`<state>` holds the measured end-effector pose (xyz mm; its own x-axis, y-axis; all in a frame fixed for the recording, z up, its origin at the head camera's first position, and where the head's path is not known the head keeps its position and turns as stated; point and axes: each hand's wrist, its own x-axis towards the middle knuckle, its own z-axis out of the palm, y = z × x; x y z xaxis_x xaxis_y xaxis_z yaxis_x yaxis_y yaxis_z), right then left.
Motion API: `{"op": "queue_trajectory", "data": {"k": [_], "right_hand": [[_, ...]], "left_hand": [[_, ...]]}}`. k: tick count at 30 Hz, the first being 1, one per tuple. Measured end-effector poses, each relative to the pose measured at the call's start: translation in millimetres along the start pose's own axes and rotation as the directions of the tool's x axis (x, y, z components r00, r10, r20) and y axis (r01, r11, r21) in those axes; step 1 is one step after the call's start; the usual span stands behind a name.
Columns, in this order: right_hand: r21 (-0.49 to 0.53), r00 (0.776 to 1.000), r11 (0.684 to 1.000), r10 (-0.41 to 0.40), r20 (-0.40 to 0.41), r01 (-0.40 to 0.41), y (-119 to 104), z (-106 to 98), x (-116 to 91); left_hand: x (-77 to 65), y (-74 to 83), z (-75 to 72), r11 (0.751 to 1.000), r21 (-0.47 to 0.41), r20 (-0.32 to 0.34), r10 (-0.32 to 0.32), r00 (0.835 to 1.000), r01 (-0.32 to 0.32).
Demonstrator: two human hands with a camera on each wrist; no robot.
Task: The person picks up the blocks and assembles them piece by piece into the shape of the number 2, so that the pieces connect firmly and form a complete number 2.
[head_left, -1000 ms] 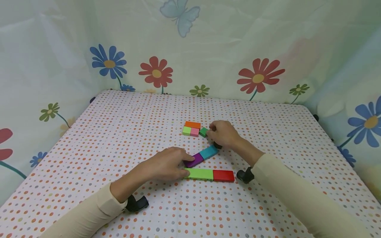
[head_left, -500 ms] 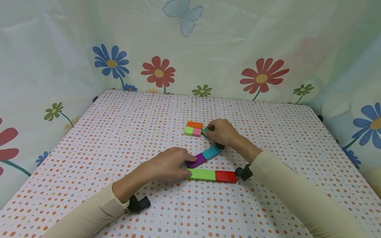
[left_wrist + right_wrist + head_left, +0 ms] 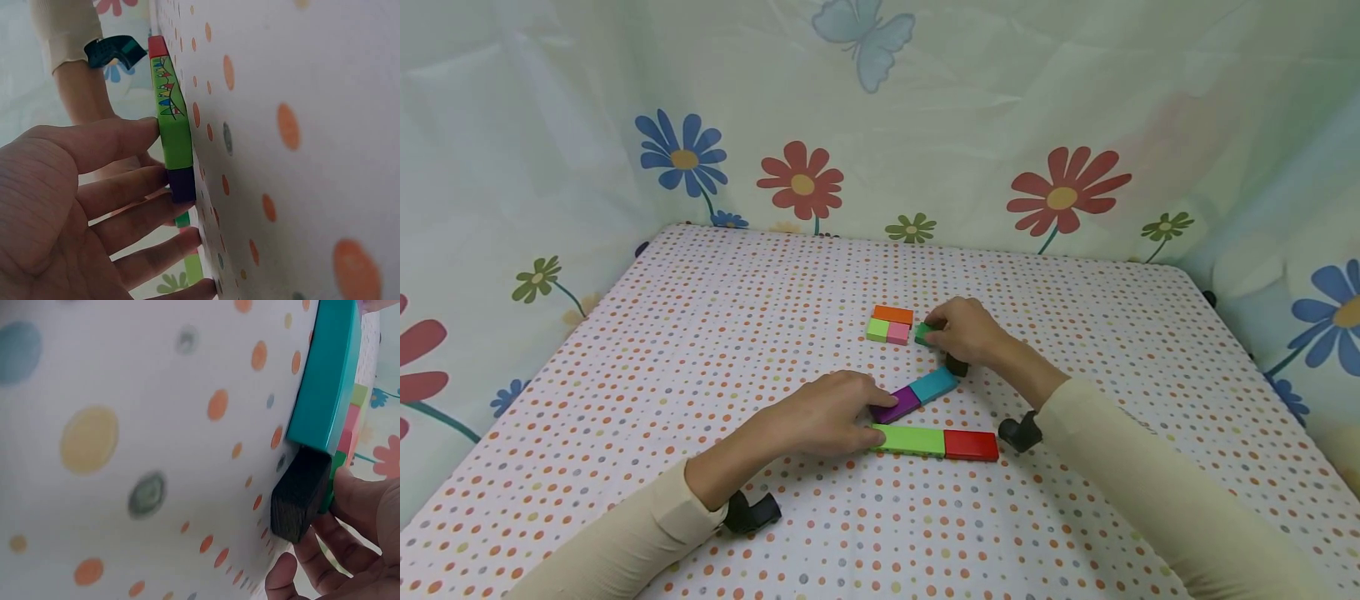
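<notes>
My right hand (image 3: 966, 332) pinches a small dark green block (image 3: 922, 335) between thumb and fingers, just right of a pink block (image 3: 897, 333). My left hand (image 3: 827, 412) lies with its fingers extended. Its index fingertip rests on a purple block (image 3: 901, 404) and its thumb touches the left end of a long lime green block (image 3: 910, 441), which has bunting printed on its side. End to end with the purple block lies a light blue block (image 3: 934, 384), slanting up to a black block (image 3: 300, 494) beneath my right hand. A red block (image 3: 972, 445) continues the lime one.
Behind the pink block lies an orange block (image 3: 893, 314), with a small lime block (image 3: 877, 330) at the pink one's left. A dotted cloth (image 3: 737, 333) covers the table. Floral curtains (image 3: 955, 108) hang behind and at both sides.
The dark green block has turned and slid slightly right, leaving a small gap beside the pink block. My left hand stays in place; the head view has shifted a little.
</notes>
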<state>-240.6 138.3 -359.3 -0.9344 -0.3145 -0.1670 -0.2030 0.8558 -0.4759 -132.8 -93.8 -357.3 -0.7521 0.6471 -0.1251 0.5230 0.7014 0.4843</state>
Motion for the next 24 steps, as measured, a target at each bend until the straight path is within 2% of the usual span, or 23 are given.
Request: {"op": "queue_trajectory", "data": {"k": [13, 24], "right_hand": [[-0.018, 1.0, 1.0, -0.011, 0.008, 0.011, 9, -7, -3], [-0.023, 1.0, 1.0, -0.008, 0.006, 0.008, 12, -5, -1]], "left_hand": [[1.0, -1.1, 0.5, 1.0, -0.001, 0.001, -0.007, 1.0, 0.007], [0.9, -0.7, 0.5, 1.0, -0.005, -0.001, 0.002, 1.0, -0.002]]}}
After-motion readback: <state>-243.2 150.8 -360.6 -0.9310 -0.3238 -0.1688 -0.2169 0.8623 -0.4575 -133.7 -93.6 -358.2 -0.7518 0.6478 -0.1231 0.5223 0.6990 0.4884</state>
